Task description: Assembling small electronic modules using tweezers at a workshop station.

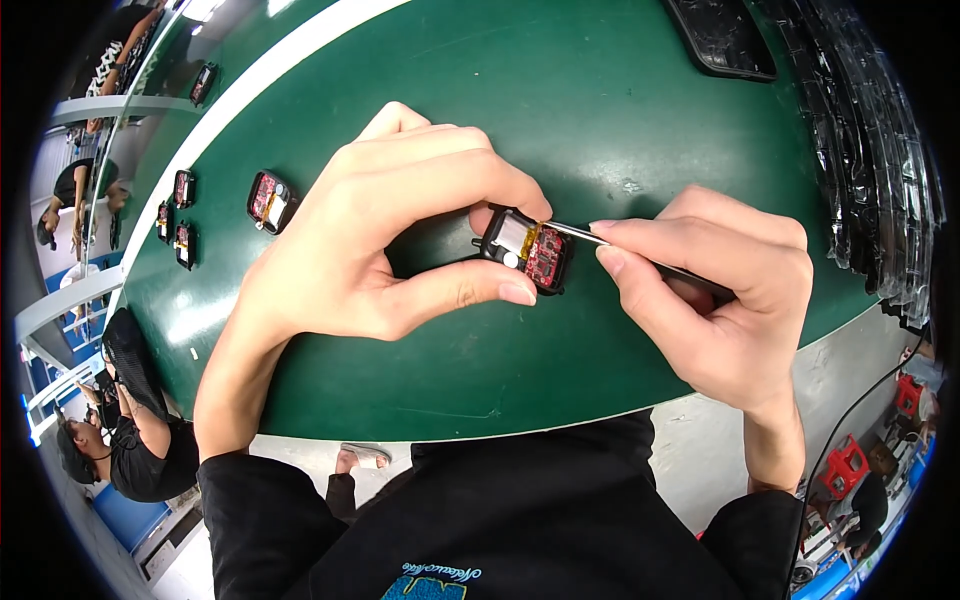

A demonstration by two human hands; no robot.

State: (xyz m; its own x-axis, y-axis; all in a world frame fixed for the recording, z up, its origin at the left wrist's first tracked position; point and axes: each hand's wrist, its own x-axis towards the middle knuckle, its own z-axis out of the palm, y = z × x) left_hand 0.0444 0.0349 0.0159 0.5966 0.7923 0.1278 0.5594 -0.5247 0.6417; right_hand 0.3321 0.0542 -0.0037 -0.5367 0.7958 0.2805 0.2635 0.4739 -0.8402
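My left hand [400, 215] grips a small black device housing [560, 285] by its edges, between thumb and index finger, just over the green table. The housing lies open, showing a red circuit board [546, 258], a silver battery-like block [515, 232], yellow tape and a white round spot. In my right hand [715, 290], thumb and fingers pinch a pair of slim metal tweezers [577, 233] with a dark rear part. The tweezers' tip reaches the housing's upper edge near the yellow tape and my left index fingertip; exact contact is too small to tell.
Another open device [271, 202] lies left of my left hand, with several similar ones [184, 189] farther left on the green table [480, 385]. A black tray [722, 38] stands at the back right, beside stacked clear-and-black plastic trays [865, 150]. Other people [150, 445] are beyond the left edge.
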